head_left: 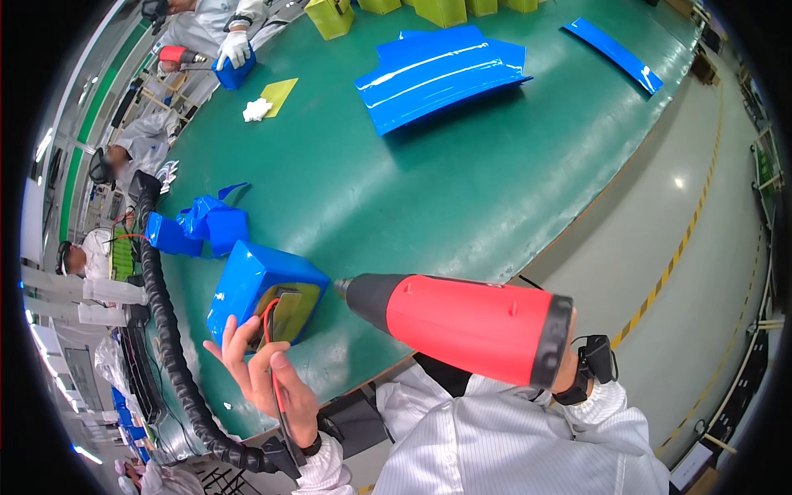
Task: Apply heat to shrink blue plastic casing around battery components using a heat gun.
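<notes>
A battery pack (260, 285) in glossy blue wrap stands near the table's left front, with an olive-yellow end bare. From that end come red and black wires (275, 351), running down along my left hand (276, 375). The thumb and forefinger of that hand close on the wires, while its other fingers stick up beside the pack. A red heat gun (466, 326) with a black nozzle and rear cap is held in my right hand (568, 363), mostly hidden behind the gun's body. The nozzle points left at the pack, a short gap away from it.
Crumpled blue wrap (202, 227) lies beyond the pack. Flat blue sleeves (445, 74), a blue strip (615, 54) and yellow blocks (330, 18) are farther back. A black corrugated hose (169, 330) bends along the left edge. Across the table, a co-worker's gloved hand (234, 49) touches another blue pack.
</notes>
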A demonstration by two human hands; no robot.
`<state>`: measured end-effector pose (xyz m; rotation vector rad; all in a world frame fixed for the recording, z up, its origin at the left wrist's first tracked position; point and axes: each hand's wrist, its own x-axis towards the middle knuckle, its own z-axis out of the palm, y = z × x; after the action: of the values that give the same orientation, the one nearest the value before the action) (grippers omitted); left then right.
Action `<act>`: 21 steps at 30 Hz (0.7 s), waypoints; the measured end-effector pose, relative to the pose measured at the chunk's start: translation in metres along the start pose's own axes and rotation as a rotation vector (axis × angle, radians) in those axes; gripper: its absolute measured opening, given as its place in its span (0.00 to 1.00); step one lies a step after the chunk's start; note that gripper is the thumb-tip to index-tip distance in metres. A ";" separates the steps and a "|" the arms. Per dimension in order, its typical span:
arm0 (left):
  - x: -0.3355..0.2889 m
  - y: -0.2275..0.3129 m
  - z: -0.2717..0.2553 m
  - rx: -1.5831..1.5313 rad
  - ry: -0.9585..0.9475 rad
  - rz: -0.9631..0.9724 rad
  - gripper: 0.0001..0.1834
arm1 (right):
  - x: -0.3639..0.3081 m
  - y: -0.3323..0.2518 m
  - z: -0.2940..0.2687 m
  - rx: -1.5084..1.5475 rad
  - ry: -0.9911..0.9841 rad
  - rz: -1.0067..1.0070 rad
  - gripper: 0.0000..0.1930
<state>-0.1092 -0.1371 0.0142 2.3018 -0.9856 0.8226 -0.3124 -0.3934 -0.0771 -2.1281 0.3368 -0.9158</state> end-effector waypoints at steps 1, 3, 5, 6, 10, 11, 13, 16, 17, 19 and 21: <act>0.000 0.000 -0.002 0.023 -0.001 -0.007 0.15 | -0.005 0.003 0.003 0.068 -0.044 0.065 0.20; 0.001 0.003 0.000 0.019 0.006 -0.024 0.14 | 0.002 -0.002 0.006 0.057 0.001 0.035 0.20; 0.001 0.004 0.001 0.015 0.013 -0.040 0.14 | 0.007 -0.008 0.008 0.018 0.053 -0.013 0.20; 0.001 0.005 0.000 0.020 0.013 -0.039 0.14 | 0.002 -0.005 0.010 0.020 0.052 -0.012 0.20; 0.000 0.003 -0.001 0.027 0.008 -0.045 0.14 | -0.005 -0.001 0.011 -0.001 -0.013 0.019 0.19; -0.001 0.002 -0.002 0.029 0.008 -0.047 0.14 | -0.003 -0.004 0.010 -0.013 -0.008 0.020 0.20; -0.002 0.000 -0.002 0.023 -0.001 -0.032 0.14 | -0.002 -0.004 0.007 -0.018 -0.027 -0.010 0.20; -0.003 -0.001 0.000 0.022 0.008 -0.028 0.14 | -0.007 -0.005 0.010 -0.003 -0.014 0.035 0.21; -0.003 -0.001 0.000 0.024 0.009 -0.030 0.14 | -0.008 -0.005 0.012 0.030 0.011 0.109 0.21; -0.003 -0.001 -0.001 0.014 0.017 -0.032 0.14 | 0.000 -0.010 0.006 0.038 0.008 0.051 0.21; -0.003 -0.001 0.000 0.011 0.022 -0.034 0.14 | 0.003 -0.012 0.003 0.038 0.011 -0.008 0.21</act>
<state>-0.1102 -0.1350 0.0120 2.3080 -0.9319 0.8393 -0.3089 -0.3859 -0.0677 -2.0921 0.3144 -0.9311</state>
